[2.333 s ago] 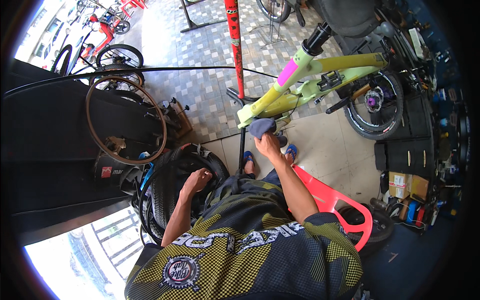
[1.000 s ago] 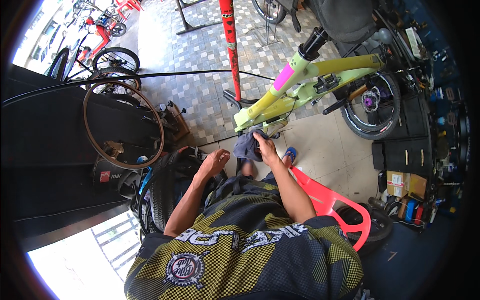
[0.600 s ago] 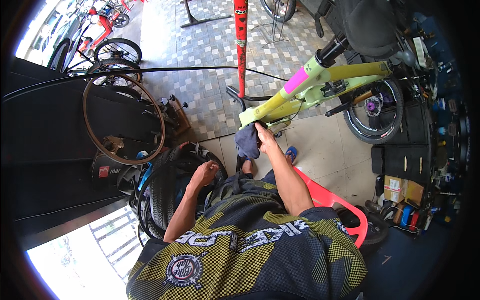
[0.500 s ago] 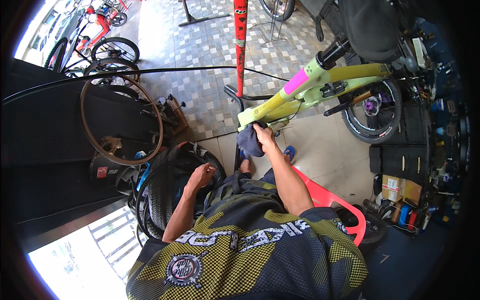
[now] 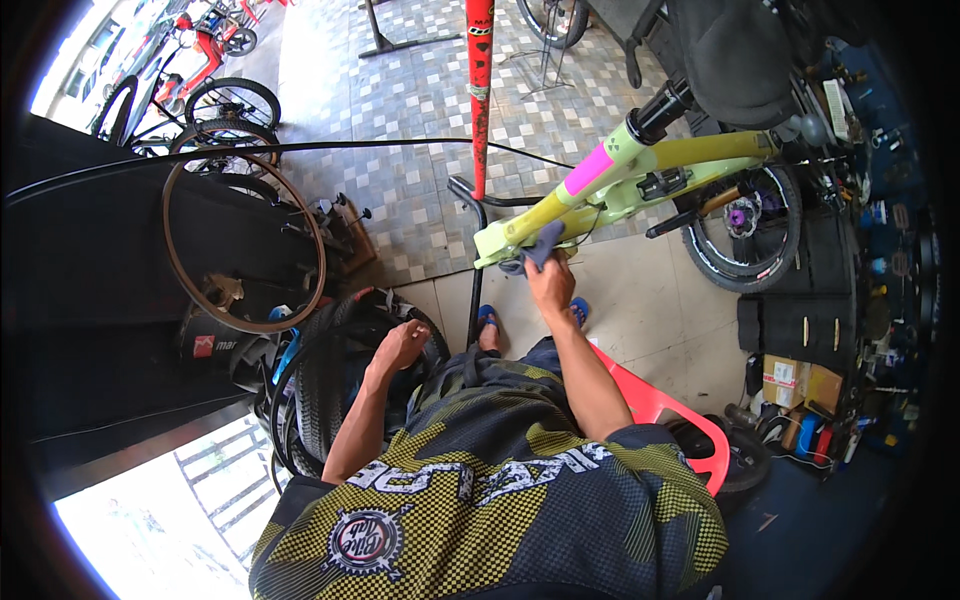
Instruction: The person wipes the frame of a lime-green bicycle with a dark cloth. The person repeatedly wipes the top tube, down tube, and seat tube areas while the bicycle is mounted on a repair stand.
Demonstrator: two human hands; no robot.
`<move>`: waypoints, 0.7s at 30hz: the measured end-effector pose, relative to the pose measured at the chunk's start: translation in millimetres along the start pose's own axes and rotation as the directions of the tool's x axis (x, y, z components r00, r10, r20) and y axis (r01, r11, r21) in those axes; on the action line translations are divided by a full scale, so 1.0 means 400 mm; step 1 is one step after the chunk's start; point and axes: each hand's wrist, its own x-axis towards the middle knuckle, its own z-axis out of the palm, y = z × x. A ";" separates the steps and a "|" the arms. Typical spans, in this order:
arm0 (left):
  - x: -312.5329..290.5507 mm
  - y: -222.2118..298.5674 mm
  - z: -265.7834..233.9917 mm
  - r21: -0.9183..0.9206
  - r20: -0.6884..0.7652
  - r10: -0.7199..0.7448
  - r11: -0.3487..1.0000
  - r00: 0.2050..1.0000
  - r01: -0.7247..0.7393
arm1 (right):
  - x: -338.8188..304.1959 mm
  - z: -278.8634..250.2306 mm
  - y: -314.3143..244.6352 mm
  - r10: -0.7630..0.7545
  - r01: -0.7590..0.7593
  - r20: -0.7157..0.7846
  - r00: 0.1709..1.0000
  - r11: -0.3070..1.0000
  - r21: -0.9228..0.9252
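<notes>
My right hand (image 5: 549,286) is closed on a dark grey cloth (image 5: 535,251), pressed against the underside of a yellow-green bike frame (image 5: 600,195) near its lower left end. A pink patch marks one tube of the frame, which is held up in front of me. My left hand (image 5: 402,345) hangs apart from the frame, with its fingers curled and drawn together. Black tyres (image 5: 322,390) stand beside and below that hand. Whether anything small sits inside the left fingers is hidden.
A red stand post (image 5: 480,100) rises from a black base just beyond the frame. A bare brown rim (image 5: 170,235) hangs at the left. Behind me on the right is a red plastic chair (image 5: 650,385). Tools and a cardboard box (image 5: 783,380) line the right side.
My right hand has shifted slightly right and down along the frame with the cloth, which now spreads upward over the tube's side. The left hand has barely moved.
</notes>
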 end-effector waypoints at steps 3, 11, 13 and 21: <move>-0.007 -0.035 0.018 0.043 0.060 -0.058 0.998 0.996 0.056 | -0.037 -0.061 0.038 -0.064 0.061 0.020 0.998 0.990 0.124; 0.021 -0.015 0.021 0.107 0.115 -0.045 0.994 0.992 0.032 | -0.142 0.008 0.008 0.041 -0.192 0.283 0.958 0.824 0.532; 0.029 -0.013 0.012 0.078 0.098 -0.028 0.997 0.995 0.021 | -0.128 0.036 -0.036 0.214 -0.341 0.266 0.940 0.560 0.755; 0.022 0.021 0.011 -0.142 0.100 0.039 0.990 0.994 -0.024 | -0.096 -0.044 -0.058 0.374 -0.822 0.735 0.566 0.196 0.534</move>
